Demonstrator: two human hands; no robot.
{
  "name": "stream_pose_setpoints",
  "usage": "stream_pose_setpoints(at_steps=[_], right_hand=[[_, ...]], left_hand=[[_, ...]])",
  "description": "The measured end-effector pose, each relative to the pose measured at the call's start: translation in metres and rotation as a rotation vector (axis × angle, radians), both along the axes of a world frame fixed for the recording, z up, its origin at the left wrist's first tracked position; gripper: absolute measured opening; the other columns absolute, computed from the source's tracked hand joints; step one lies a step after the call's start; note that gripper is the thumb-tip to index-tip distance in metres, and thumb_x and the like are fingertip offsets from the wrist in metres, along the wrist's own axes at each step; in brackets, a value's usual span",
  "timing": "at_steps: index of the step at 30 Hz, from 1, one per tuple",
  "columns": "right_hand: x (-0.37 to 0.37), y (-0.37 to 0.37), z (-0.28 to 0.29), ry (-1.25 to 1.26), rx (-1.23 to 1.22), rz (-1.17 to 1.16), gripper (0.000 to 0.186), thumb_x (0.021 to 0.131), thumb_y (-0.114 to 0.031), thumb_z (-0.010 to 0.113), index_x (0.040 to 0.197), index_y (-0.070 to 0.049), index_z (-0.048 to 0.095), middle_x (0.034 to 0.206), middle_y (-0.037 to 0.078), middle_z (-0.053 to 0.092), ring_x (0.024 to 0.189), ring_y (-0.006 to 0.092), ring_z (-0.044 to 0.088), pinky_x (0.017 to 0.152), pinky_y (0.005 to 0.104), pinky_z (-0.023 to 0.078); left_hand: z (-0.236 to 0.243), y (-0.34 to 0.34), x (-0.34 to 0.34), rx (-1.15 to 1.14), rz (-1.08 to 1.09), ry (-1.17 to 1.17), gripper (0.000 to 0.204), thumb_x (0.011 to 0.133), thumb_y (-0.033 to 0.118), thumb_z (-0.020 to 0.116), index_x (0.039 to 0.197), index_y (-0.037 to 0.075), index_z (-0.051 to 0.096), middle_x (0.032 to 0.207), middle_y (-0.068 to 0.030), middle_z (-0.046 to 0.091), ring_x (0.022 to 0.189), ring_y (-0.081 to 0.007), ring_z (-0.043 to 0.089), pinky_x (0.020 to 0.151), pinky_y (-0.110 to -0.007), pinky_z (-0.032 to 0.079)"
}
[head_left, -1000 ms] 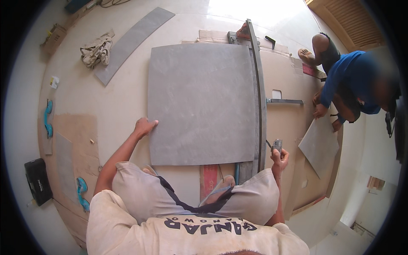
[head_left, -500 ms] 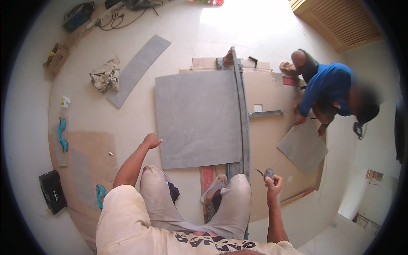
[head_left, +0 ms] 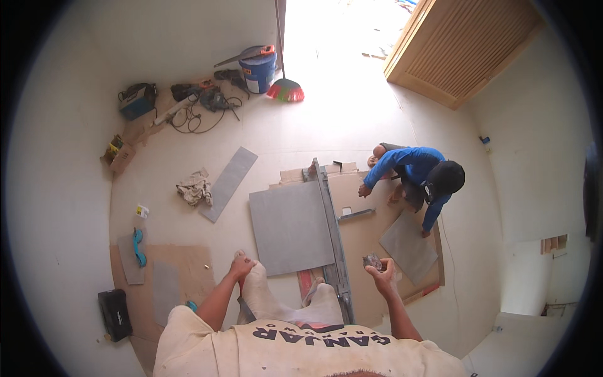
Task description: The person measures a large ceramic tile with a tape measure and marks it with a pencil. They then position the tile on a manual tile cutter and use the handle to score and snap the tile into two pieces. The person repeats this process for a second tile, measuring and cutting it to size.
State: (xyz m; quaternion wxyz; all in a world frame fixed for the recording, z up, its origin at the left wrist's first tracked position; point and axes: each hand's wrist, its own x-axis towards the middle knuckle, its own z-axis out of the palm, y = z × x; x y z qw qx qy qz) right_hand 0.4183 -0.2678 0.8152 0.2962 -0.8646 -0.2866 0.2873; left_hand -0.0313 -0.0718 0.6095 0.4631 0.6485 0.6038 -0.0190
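My left hand (head_left: 241, 266) rests against my left knee, holding nothing, its fingers loosely stretched out. In my right hand (head_left: 384, 276) is a small dark tape measure (head_left: 372, 260), held up to the right of the tile cutter; its details are blurred. A large grey tile (head_left: 292, 228) lies in front of my knees. Its right side lies along the long metal rail of the tile cutter (head_left: 331, 232). Both hands are apart from the tile.
A co-worker in a blue top (head_left: 411, 166) crouches at right, one hand by a smaller grey tile (head_left: 408, 247). A grey tile strip (head_left: 231, 182) and a crumpled cloth (head_left: 195, 188) lie at left. Farther back are power tools (head_left: 213, 99), a blue bucket (head_left: 259, 74) and a broom (head_left: 286, 91).
My view has risen and widened, bringing the bucket and broom into sight. My left hand has moved from the tile's left edge to my knee. The co-worker has lifted one arm away from the smaller tile.
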Motion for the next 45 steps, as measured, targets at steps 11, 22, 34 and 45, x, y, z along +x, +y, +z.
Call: stream_pose_setpoints(at_steps=[11,22,34,45], right_hand=[[-0.147,0.168,0.027,-0.026,-0.096,0.102,0.063,0.065,-0.043,0.081,0.104,0.000,0.056,0.097,0.014,0.061,0.091,0.0252,0.059,0.082,0.0379,0.048],[-0.153,0.245,0.011,0.086,-0.215,-0.127,0.067,0.061,-0.047,0.083,0.098,0.001,0.056,0.094,0.015,0.060,0.090,0.0260,0.059,0.081,0.0368,0.048],[-0.030,0.471,-0.081,0.123,-0.485,0.052,0.078,0.059,-0.045,0.084,0.110,0.005,0.052,0.107,0.022,0.064,0.103,0.0308,0.063,0.087,0.0395,0.050],[0.173,0.879,0.026,0.057,0.088,0.086,0.069,0.064,-0.043,0.078,0.109,0.003,0.052,0.103,0.022,0.063,0.097,0.0320,0.063,0.084,0.0407,0.051]], left_hand=[[-0.013,0.146,-0.229,-0.314,-0.193,0.351,0.037,0.083,0.040,0.064,0.089,0.005,0.074,0.093,-0.0207,0.070,0.088,-0.0368,0.067,0.082,-0.045,0.053],[0.032,0.456,-0.189,0.264,0.080,-0.008,0.035,0.077,0.035,0.069,0.080,-0.001,0.069,0.079,-0.0184,0.069,0.073,-0.0304,0.067,0.069,-0.041,0.051],[0.066,0.632,0.031,-0.256,0.116,-0.301,0.027,0.087,0.027,0.068,0.098,0.003,0.066,0.081,-0.0030,0.064,0.064,-0.0108,0.059,0.053,-0.026,0.047],[0.077,0.792,0.067,-0.345,0.425,0.090,0.023,0.086,0.028,0.067,0.093,0.006,0.065,0.079,-0.0059,0.063,0.063,-0.0170,0.060,0.054,-0.034,0.050]])
